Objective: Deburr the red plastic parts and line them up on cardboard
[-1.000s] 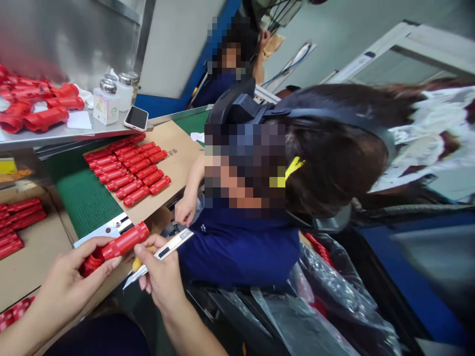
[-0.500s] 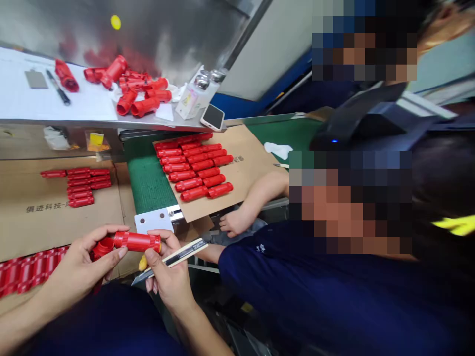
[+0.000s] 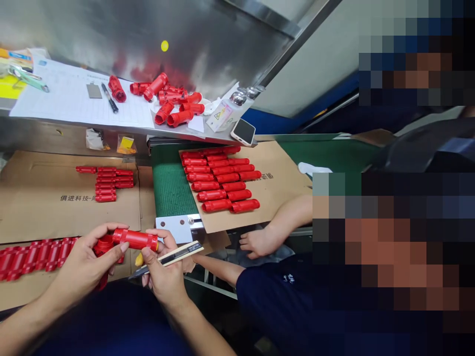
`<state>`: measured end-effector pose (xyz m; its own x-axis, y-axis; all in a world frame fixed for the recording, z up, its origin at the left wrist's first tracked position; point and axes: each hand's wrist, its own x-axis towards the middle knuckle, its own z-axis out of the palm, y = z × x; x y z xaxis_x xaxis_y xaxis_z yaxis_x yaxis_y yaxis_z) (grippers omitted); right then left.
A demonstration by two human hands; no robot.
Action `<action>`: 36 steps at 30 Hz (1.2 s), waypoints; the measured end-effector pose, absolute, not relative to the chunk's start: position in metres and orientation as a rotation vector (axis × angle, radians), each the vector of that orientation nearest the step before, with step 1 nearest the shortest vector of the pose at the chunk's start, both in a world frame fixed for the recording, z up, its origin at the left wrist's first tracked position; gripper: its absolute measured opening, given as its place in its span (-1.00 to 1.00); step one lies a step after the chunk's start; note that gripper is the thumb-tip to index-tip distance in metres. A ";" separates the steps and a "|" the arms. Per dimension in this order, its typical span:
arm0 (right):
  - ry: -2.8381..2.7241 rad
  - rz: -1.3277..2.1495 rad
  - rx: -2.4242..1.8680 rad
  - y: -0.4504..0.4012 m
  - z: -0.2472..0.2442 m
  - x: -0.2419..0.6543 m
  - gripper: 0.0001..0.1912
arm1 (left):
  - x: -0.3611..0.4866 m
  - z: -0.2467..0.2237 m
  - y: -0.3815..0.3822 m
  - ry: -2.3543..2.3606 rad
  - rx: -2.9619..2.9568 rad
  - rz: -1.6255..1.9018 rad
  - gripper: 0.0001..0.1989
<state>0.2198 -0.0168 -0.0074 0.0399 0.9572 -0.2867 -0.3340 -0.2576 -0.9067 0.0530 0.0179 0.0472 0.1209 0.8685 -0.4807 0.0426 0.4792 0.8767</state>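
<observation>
Red plastic tube (image 3: 135, 240) at 8 o'clock in view, left hand (image 3: 83, 259) with fingers wrapped around it. Utility knife (image 3: 166, 259) pinched in the right hand's (image 3: 163, 274) fingers, just beside the tube. At 2 o'clock from there, rows of red tubes (image 3: 218, 180) on cardboard (image 3: 274, 168); at 3 o'clock, a co-worker's hand (image 3: 258, 242).

I had my 2 hands raised close together in front of me, my left hand (image 3: 83, 259) curled in a grip and my right hand (image 3: 165, 274) pinched tight, with my left forearm (image 3: 33, 316) and right forearm (image 3: 200, 329) angling in from below.
</observation>
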 end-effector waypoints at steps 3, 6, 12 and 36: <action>-0.743 1.474 -1.179 -0.018 -0.009 0.218 -0.36 | 0.053 0.045 0.018 1.313 0.892 0.764 -0.28; -0.735 1.461 -1.184 -0.019 -0.009 0.217 -0.38 | 0.053 0.040 0.019 1.297 0.915 0.775 -0.29; -0.726 1.416 -1.223 -0.023 -0.009 0.221 -0.38 | 0.056 0.028 0.023 1.270 0.974 0.749 -0.28; -0.625 1.095 -1.233 -0.028 0.007 0.278 -0.36 | 0.136 0.053 0.050 1.116 1.174 0.639 -0.37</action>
<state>0.2776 -0.0278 0.0065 0.3910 0.9047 -0.1691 -0.3138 -0.0417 -0.9486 0.1362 0.0495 0.0528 0.3624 0.8670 -0.3422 0.1438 0.3107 0.9396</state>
